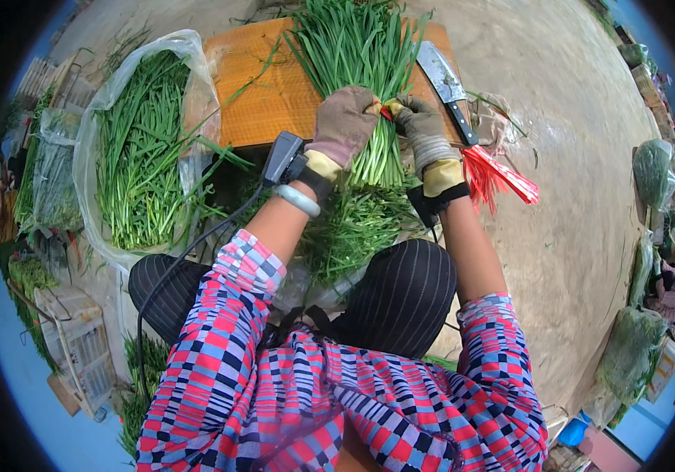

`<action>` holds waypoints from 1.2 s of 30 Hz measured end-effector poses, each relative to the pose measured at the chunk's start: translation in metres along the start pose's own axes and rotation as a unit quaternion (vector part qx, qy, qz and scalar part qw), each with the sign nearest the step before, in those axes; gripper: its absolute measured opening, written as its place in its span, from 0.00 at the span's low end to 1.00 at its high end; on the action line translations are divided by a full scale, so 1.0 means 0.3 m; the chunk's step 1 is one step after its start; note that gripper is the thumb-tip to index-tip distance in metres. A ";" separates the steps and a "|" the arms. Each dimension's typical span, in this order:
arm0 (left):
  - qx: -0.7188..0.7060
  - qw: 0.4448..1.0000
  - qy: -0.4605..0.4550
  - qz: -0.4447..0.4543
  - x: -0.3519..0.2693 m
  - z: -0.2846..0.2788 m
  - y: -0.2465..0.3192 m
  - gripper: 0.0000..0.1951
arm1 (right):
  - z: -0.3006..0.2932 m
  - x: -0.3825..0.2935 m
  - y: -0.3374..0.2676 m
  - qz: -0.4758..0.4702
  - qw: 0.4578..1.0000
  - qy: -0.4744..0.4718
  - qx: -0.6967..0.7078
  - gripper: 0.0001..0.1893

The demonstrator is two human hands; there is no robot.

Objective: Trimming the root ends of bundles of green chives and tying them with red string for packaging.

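A bundle of Chinese chives [352, 47] lies across a wooden board [254, 82], its pale stem ends pointing towards me. My left hand [346, 121], in a worn work glove, pinches a red tie [386, 112] around the stems. From the right, my gloved right hand [423, 127] pinches the same tie, close to the left fingertips. A cleaver with a black handle [440, 74] rests at the board's right side, bits of green on its blade. Just right of my right wrist hangs a bunch of red and white plastic strips [499, 177].
An open clear plastic bag [86, 153] full of loose chives stands at the left. Green trimmings [355, 236] lie below the board, between my knees. Plastic crates [80, 342] stand at the lower left. Bagged greens [632, 348] and a person [674, 292] are at the far right.
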State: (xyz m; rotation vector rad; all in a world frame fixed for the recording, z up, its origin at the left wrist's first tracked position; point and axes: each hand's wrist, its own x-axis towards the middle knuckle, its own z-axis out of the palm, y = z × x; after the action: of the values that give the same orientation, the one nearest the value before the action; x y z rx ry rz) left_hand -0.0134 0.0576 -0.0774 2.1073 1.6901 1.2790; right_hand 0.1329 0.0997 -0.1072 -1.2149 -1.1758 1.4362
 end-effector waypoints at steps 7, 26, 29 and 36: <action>-0.021 0.999 0.018 -0.035 -0.008 0.021 -0.021 0.08 | 0.019 -0.036 0.020 -0.032 0.998 0.046 -0.015 0.11; -0.018 0.998 0.033 -0.046 -0.023 0.011 -0.050 0.08 | -0.053 -0.258 -0.125 -0.193 0.901 -0.105 -0.373 0.08; -0.032 0.998 0.047 -0.032 -0.015 0.022 -0.051 0.08 | -0.132 -0.398 -0.121 -0.055 0.920 -0.298 -0.250 0.12; -0.037 0.997 0.039 -0.058 -0.018 0.002 -0.059 0.07 | -0.078 -0.226 -0.269 -0.206 0.823 -0.097 -0.520 0.15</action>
State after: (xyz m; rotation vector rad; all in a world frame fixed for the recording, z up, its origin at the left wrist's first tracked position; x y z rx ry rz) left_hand -0.0258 0.0594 -0.0911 1.9128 1.7383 1.3835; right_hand 0.1683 0.0482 -0.0192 -1.3576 -2.3571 0.5245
